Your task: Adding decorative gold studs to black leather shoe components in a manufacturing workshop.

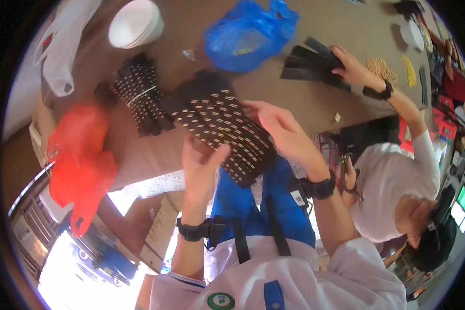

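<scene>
A fan of black strips (227,134) with rows of small light dashes lies across the table's near edge and over my lap. My left hand (204,160) grips its near left side, thumb on top and fingers partly hidden underneath. Along its right edge rests my right hand (287,132), fingers stretched out toward the strips and not closed round them. Left of the fan lies a bundle of similar dotted black strips (139,95), bound round the middle with a pale band.
A blue plastic bag (248,39) and stacked white bowls (134,25) stand farther back. An orange-red bag (82,160) hangs over the table's left edge; a white bag (59,62) lies beyond. At right a co-worker's hand (351,67) holds plain black strips (310,62), near a tan pile (381,68).
</scene>
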A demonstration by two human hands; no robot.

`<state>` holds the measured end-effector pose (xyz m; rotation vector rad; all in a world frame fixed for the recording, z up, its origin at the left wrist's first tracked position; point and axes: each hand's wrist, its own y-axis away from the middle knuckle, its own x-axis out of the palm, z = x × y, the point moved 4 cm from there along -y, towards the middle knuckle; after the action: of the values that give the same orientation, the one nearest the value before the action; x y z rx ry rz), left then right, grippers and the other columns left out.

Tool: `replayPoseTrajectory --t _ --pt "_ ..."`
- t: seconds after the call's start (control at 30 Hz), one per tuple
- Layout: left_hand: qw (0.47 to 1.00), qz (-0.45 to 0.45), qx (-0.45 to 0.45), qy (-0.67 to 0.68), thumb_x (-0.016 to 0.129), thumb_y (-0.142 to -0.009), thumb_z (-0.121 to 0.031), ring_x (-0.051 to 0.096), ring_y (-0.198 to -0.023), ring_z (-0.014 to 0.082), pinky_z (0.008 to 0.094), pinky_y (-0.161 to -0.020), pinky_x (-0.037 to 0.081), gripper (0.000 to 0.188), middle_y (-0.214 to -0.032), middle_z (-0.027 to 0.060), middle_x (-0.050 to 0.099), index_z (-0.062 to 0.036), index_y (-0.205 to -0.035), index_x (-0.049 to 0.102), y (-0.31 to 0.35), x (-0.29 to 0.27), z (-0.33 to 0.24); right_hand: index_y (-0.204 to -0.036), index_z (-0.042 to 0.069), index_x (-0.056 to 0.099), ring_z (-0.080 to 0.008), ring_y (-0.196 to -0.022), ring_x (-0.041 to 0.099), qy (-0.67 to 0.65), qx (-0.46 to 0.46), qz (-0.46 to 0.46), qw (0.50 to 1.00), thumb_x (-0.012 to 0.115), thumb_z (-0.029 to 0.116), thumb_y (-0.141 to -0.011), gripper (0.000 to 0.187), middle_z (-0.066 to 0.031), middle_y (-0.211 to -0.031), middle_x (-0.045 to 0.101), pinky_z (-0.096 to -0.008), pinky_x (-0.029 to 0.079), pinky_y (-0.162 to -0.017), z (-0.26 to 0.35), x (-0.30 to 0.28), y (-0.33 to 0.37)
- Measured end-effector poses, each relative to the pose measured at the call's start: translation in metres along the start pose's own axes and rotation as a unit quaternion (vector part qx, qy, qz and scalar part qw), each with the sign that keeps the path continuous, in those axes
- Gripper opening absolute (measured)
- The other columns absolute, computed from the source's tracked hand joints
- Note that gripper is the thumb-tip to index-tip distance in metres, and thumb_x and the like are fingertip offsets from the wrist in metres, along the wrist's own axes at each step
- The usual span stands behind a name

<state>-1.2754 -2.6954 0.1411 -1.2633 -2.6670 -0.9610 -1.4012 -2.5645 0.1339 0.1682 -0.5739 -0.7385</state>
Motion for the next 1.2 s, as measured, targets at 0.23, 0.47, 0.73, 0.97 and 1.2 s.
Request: replayPoseTrajectory --t 0.23,0.47,0.73,0.97,1.2 --pt "0.995 -0.047 0.020 -0.084 0.061 -0.092 -0.009 0.054 -0.110 0.0197 0.0365 -0.096 0.045 0.044 -0.121 0.0074 0.055 -0.0073 -0.133 0.043 -0.042 -0.021 0.009 -0.119 -0.004 0.055 -0.0146 -0.081 0.063 -0.021 0.004 -0.242 0.970 0.035 0.040 -0.103 0.051 -0.0112 -0.097 0.066 -0.0269 0.053 -0.069 -0.055 -0.067 0.072" --pt "0.993 0.012 0.077 -0.093 0.062 -0.091 -0.007 0.052 -0.110 0.0168 0.0326 -0.096 0.042 0.038 -0.122 0.0063 0.054 -0.0029 -0.126 0.050 -0.075 -0.057 0.040 -0.116 -0.005 0.056 -0.0148 -0.077 0.063 -0.036 -0.012 -0.344 0.938 0.035 0.036 -0.104 0.048 -0.0127 -0.094 0.067 -0.0266 0.053 -0.065 -0.124 -0.086 0.156" --pt "0.992 0.013 0.095 -0.088 0.057 -0.095 -0.015 0.055 -0.112 0.0188 0.0325 -0.101 0.042 0.034 -0.124 0.0109 0.058 0.0039 -0.123 0.055 -0.063 -0.090 0.044 -0.117 -0.001 0.056 -0.0137 -0.078 0.062 -0.046 0.031 -0.327 0.943 0.046 0.029 -0.101 0.035 -0.0102 -0.094 0.066 -0.0256 0.051 -0.067 -0.253 -0.064 0.237" --pt "0.993 0.047 0.089 -0.068 0.059 -0.094 -0.017 0.055 -0.112 0.0195 0.0356 -0.100 0.042 0.037 -0.124 0.0090 0.058 -0.0001 -0.126 0.053 -0.052 -0.087 0.073 -0.111 -0.002 0.059 -0.0152 -0.077 0.063 -0.056 0.113 -0.361 0.924 0.048 0.025 -0.099 0.031 -0.0123 -0.092 0.066 -0.0280 0.051 -0.065 -0.341 -0.056 0.310" --pt "0.991 0.043 0.119 -0.032 0.065 -0.088 -0.007 0.054 -0.107 0.0159 0.0349 -0.090 0.046 0.044 -0.119 0.0040 0.056 -0.0088 -0.128 0.047 -0.029 -0.069 0.086 -0.115 0.002 0.059 -0.0118 -0.079 0.062 -0.019 0.087 -0.300 0.950 0.055 0.021 -0.097 0.026 -0.0076 -0.094 0.067 -0.0242 0.050 -0.068 -0.283 -0.018 0.249"
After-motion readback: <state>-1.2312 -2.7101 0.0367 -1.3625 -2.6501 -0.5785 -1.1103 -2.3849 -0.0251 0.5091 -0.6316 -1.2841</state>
